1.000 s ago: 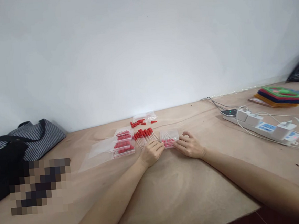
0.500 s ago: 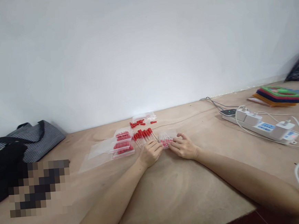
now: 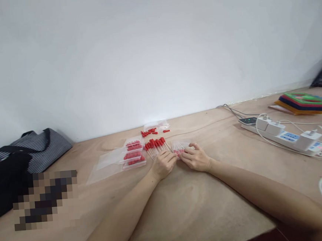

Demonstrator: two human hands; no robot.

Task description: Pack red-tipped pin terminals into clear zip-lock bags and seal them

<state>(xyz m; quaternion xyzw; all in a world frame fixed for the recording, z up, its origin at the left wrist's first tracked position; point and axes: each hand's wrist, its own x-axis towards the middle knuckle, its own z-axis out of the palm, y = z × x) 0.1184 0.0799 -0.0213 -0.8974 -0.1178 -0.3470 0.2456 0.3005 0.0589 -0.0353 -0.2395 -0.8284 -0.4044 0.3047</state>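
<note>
A small clear zip bag (image 3: 180,144) lies flat on the table between my hands, with several red-tipped white sticks inside. My left hand (image 3: 163,165) is closed, its fingertips pinching the near left corner of this bag. At the bag's near edge on the other side, my right hand (image 3: 196,158) has its fingers curled and pressed onto the plastic. The fingers partly cover the red tips. Just beyond my left hand, loose red-headed sticks (image 3: 156,145) lie fanned out, heads pointing away.
Filled zip bags (image 3: 134,156) overlap in a stack on the left. Loose red caps (image 3: 150,131) lie near another clear bag (image 3: 157,125) by the wall. A power strip (image 3: 287,136) with chargers and a white cable occupies the right; a striped bag (image 3: 44,150) sits far left.
My right hand has slid slightly left along the bag's near edge, closer to my left hand. The whole view has shifted a little; the other things lie as before.
</note>
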